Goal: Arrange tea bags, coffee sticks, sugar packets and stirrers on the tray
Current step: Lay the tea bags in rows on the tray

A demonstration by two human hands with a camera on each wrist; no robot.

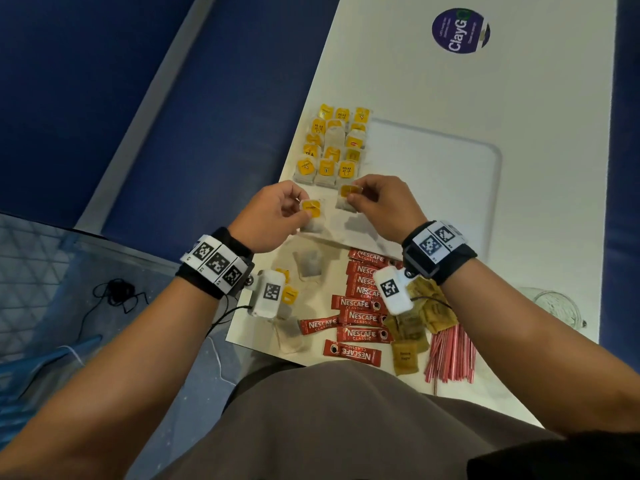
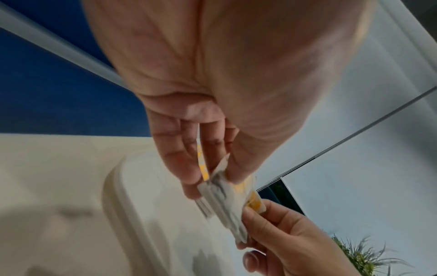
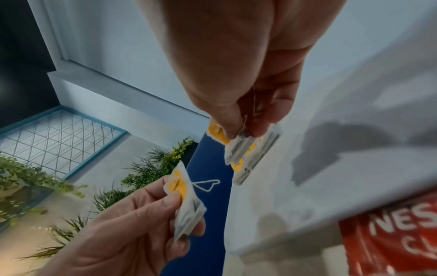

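Observation:
My left hand (image 1: 298, 208) pinches a tea bag (image 1: 312, 216) with a yellow tag just above the near left corner of the white tray (image 1: 436, 181). Right beside it, my right hand (image 1: 355, 197) pinches a second tea bag (image 1: 346, 205) by its top. Both bags hang close together over the tray. Several tea bags (image 1: 332, 143) lie in rows on the tray's left part. In the left wrist view my left fingers (image 2: 189, 168) hold the bag (image 2: 220, 186). In the right wrist view my right fingertips (image 3: 232, 130) grip the other bag (image 3: 237, 149).
On the table in front of the tray lie loose tea bags (image 1: 309, 266), red coffee sticks (image 1: 362, 317), brown sugar packets (image 1: 424, 315) and a bundle of red-and-white stirrers (image 1: 452, 356). A glass jar (image 1: 554, 306) stands at the right edge. A purple sticker (image 1: 460, 31) marks the far table.

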